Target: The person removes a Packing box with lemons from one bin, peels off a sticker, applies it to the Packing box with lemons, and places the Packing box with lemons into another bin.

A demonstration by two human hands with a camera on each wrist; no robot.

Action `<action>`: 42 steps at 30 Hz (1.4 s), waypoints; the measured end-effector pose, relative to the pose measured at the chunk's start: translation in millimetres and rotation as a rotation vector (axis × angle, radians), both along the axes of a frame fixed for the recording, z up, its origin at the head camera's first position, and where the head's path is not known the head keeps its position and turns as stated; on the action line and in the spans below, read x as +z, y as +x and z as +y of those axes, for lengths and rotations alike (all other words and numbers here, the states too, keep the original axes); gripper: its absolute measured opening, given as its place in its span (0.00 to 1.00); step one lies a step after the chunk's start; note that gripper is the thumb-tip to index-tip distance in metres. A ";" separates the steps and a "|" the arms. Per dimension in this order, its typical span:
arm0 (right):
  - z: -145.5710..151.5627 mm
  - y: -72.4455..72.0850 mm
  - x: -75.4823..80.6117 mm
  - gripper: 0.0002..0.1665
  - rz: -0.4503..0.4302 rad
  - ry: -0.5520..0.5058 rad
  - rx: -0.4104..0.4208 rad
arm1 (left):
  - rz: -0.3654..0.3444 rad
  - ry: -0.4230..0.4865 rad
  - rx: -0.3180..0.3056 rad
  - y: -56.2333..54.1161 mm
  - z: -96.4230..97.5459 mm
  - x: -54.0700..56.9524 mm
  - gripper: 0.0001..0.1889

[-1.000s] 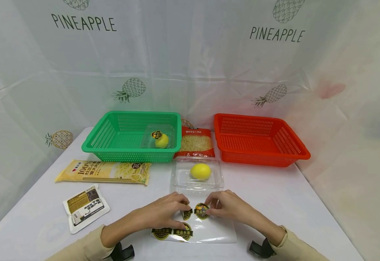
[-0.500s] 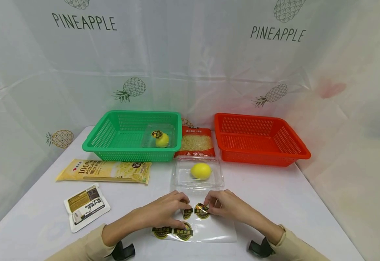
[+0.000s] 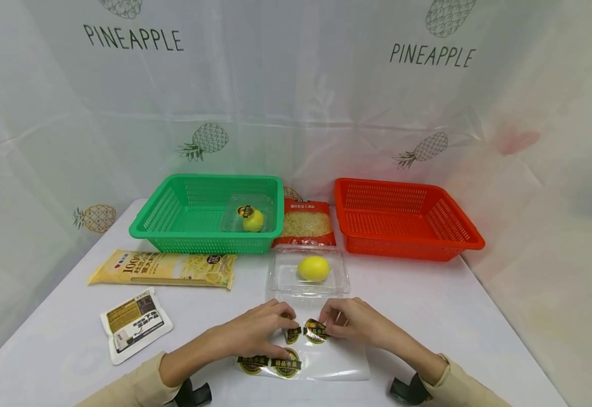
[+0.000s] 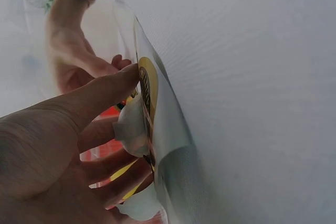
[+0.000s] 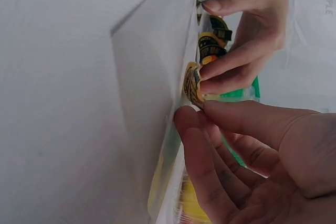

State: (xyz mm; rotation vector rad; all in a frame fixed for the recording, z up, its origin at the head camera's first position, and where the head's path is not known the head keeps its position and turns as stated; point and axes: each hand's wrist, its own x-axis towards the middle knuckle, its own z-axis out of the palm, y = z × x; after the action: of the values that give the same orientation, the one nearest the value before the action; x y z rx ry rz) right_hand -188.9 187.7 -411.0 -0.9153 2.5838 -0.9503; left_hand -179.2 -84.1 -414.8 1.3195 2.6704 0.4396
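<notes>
A glossy white sheet point(image 3: 333, 362) with several round black-and-gold fruit stickers lies near the table's front. My left hand point(image 3: 255, 330) presses on its left part, thumb on a lower sticker point(image 3: 286, 364) and fingers on an upper one. My right hand point(image 3: 359, 323) pinches the right edge of another round sticker point(image 5: 192, 85) between thumb and index finger. That sticker is curled up at this edge, its left side on the sheet. Just beyond the sheet sits a clear plastic box point(image 3: 280, 282) with a lemon point(image 3: 314, 268) in it.
A green basket point(image 3: 206, 244) at back left holds a stickered clear box with a lemon. At back right stands a red basket point(image 3: 402, 249). A red pasta bag point(image 3: 306, 223) lies between them. At left are a yellow pasta packet point(image 3: 165, 268) and a white-brown pouch point(image 3: 136, 325).
My right hand has peeled up the right edge of the sticker, which now curls and shines. The left hand has stayed in place on the sheet.
</notes>
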 end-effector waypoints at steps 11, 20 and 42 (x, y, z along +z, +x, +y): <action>2.5 3.0 8.8 0.07 -0.071 -0.084 0.038 | 0.001 0.000 -0.005 0.5 -0.1 0.4 0.26; 7.6 1.3 22.3 0.07 -0.077 -0.130 0.009 | -0.040 0.027 0.005 2.7 0.8 1.4 0.26; 6.5 -23.8 61.3 0.07 0.089 -0.117 -0.095 | 0.061 0.361 0.105 -19.5 13.9 37.5 0.14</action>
State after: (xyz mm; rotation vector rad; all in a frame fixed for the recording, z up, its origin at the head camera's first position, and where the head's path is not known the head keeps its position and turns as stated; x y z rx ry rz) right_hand -212.7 194.2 -349.7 -0.8895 2.6919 -1.1216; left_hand -198.6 -70.2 -377.2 1.2947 2.8144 0.9476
